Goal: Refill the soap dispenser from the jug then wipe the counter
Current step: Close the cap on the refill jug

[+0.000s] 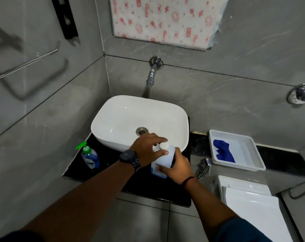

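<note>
A white plastic jug (163,158) stands on the black counter (144,186) in front of the basin. My right hand (177,167) grips the jug's body from the right. My left hand (148,148) reaches over the jug, and its fingers pinch the white cap (164,146). A clear soap dispenser (90,157) with blue liquid and a green pump stands at the counter's left end, apart from both hands. A blue cloth (223,151) lies in a white tray (249,154) to the right.
The white basin (123,119) fills the back of the counter, under a wall tap (151,74). A chrome spray handle (204,165) hangs right of the counter. A white toilet lid (253,206) is at the lower right. A towel bar (25,63) is on the left wall.
</note>
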Motion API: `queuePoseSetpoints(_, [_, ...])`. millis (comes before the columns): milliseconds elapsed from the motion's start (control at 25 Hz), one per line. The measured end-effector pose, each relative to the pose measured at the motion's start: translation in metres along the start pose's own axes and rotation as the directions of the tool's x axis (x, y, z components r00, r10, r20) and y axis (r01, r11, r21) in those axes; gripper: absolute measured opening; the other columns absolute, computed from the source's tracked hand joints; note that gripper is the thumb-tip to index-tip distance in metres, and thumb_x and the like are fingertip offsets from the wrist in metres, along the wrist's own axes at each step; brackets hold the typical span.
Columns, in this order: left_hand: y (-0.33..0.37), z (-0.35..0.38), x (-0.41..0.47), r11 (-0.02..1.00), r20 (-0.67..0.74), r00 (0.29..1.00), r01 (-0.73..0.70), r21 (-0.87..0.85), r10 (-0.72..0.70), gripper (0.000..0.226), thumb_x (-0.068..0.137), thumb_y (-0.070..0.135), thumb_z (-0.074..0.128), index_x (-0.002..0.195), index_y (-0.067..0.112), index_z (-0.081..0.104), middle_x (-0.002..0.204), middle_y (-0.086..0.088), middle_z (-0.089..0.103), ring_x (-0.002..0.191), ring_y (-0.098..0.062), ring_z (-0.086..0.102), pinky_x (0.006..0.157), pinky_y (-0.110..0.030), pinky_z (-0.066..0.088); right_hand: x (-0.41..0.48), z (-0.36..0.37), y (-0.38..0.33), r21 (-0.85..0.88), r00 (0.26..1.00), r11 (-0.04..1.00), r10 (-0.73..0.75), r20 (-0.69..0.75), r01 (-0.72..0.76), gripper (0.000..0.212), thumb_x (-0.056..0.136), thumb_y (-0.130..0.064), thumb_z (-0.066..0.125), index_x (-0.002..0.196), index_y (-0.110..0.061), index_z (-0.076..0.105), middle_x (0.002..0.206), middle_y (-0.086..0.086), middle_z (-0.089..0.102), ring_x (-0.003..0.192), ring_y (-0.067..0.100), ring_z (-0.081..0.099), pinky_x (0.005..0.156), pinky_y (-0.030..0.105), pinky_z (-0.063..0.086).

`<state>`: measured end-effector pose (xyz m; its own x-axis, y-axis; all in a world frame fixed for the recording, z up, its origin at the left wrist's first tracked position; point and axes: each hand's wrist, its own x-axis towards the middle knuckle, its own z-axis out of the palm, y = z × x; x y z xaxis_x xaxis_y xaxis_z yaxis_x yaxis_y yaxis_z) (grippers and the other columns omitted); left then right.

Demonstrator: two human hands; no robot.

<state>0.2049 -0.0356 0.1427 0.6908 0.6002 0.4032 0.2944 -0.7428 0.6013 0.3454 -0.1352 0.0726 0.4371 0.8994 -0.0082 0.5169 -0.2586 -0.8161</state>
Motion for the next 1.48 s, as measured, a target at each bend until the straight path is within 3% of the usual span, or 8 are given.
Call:
queuePoseSetpoints(320, [0.003, -0.001, 0.005, 0.996, 0.047, 0.996, -0.072, -0.051, 0.075, 0.039, 0.064, 0.004, 0.075, 0.102, 0.007, 0.07, 0.094, -0.012, 0.071, 0.083, -0.025, 0.065, 0.076, -0.021, 0.044, 0.001, -0.006, -0.005, -0.03, 0.999, 0.999, -0.034, 0.018, 0.035, 0.082, 0.048, -0.059, 0.083, 0.117, -0.04, 0.042, 0.101, -0.02, 0.056, 0.087, -0.001, 0.056, 0.059, 0.001, 0.042])
queuePoseSetpoints(480, [0.005, 0.005, 0.007, 0.995, 0.07, 0.997, -0.024, -0.095, 0.031, 0.033, 0.064, 0.022, 0.079, 0.096, 0.015, 0.073, 0.096, -0.004, 0.072, 0.09, -0.021, 0.064, 0.084, -0.033, 0.048, 0.002, -0.006, -0.006, -0.023, 0.999, 0.999, -0.038, 0.03, 0.039, 0.081, 0.049, -0.057, 0.085, 0.117, -0.042, 0.043, 0.104, -0.017, 0.06, 0.086, -0.006, 0.058, 0.061, 0.001, 0.042])
queuePoseSetpoints(680, [0.001, 0.005, 0.015, 0.952, 0.11, 0.975, 0.214, -0.216, -0.195, 0.042, 0.063, 0.03, 0.083, 0.102, 0.025, 0.07, 0.103, 0.011, 0.068, 0.098, -0.005, 0.057, 0.081, -0.006, 0.038, 0.003, -0.004, -0.007, -0.026, 0.997, 0.999, -0.044, 0.059, 0.045, 0.075, 0.051, -0.058, 0.084, 0.112, -0.045, 0.041, 0.102, -0.017, 0.06, 0.087, -0.003, 0.059, 0.062, 0.003, 0.044])
queuePoseSetpoints(840, [-0.019, -0.005, 0.008, 0.914, -0.022, 0.938, 0.331, -0.237, -0.345, 0.026, 0.065, 0.021, 0.082, 0.09, 0.022, 0.073, 0.091, 0.006, 0.071, 0.076, -0.002, 0.058, 0.065, -0.004, 0.037, 0.005, -0.011, -0.001, -0.024, 0.998, 0.998, -0.052, 0.032, 0.053, 0.078, 0.054, -0.054, 0.085, 0.118, -0.036, 0.043, 0.11, -0.01, 0.061, 0.095, 0.009, 0.06, 0.075, 0.017, 0.049])
queuePoseSetpoints(920, [-0.018, -0.006, 0.006, 0.929, -0.07, 0.94, 0.314, -0.198, -0.333, 0.016, 0.069, 0.024, 0.079, 0.084, 0.023, 0.074, 0.083, 0.01, 0.071, 0.072, -0.002, 0.06, 0.064, -0.006, 0.039, 0.007, -0.014, 0.0, -0.032, 0.998, 0.998, -0.053, 0.034, 0.054, 0.078, 0.055, -0.053, 0.085, 0.118, -0.034, 0.043, 0.11, -0.008, 0.061, 0.096, 0.012, 0.06, 0.077, 0.023, 0.052])
queuePoseSetpoints(1040, [-0.007, 0.0, 0.009, 0.951, 0.037, 0.964, 0.268, -0.155, -0.265, 0.034, 0.058, 0.042, 0.083, 0.086, 0.025, 0.073, 0.081, 0.015, 0.068, 0.074, 0.001, 0.058, 0.064, -0.008, 0.039, 0.009, -0.014, -0.003, -0.027, 0.998, 0.999, -0.039, 0.055, 0.041, 0.081, 0.052, -0.057, 0.084, 0.118, -0.035, 0.043, 0.106, -0.009, 0.061, 0.09, 0.004, 0.06, 0.067, 0.012, 0.05])
queuePoseSetpoints(1240, [0.005, 0.01, 0.014, 0.991, -0.031, 0.995, 0.088, -0.1, -0.092, 0.036, 0.063, 0.02, 0.072, 0.098, 0.011, 0.071, 0.096, -0.005, 0.072, 0.088, -0.016, 0.064, 0.078, -0.016, 0.043, 0.012, -0.013, -0.007, 0.001, 0.998, 0.999, -0.047, 0.05, 0.047, 0.08, 0.052, -0.056, 0.084, 0.118, -0.037, 0.043, 0.105, -0.014, 0.059, 0.088, -0.002, 0.057, 0.063, 0.001, 0.043])
queuePoseSetpoints(1480, [0.0, 0.009, 0.021, 0.986, -0.061, 0.984, 0.167, -0.026, -0.168, 0.033, 0.06, 0.035, 0.084, 0.086, 0.017, 0.072, 0.083, 0.001, 0.069, 0.071, -0.007, 0.052, 0.065, -0.019, 0.038, 0.015, -0.014, -0.007, -0.019, 0.997, 0.999, -0.032, 0.07, 0.033, 0.079, 0.052, -0.057, 0.084, 0.117, -0.038, 0.042, 0.101, -0.013, 0.059, 0.086, 0.001, 0.058, 0.06, 0.004, 0.044])
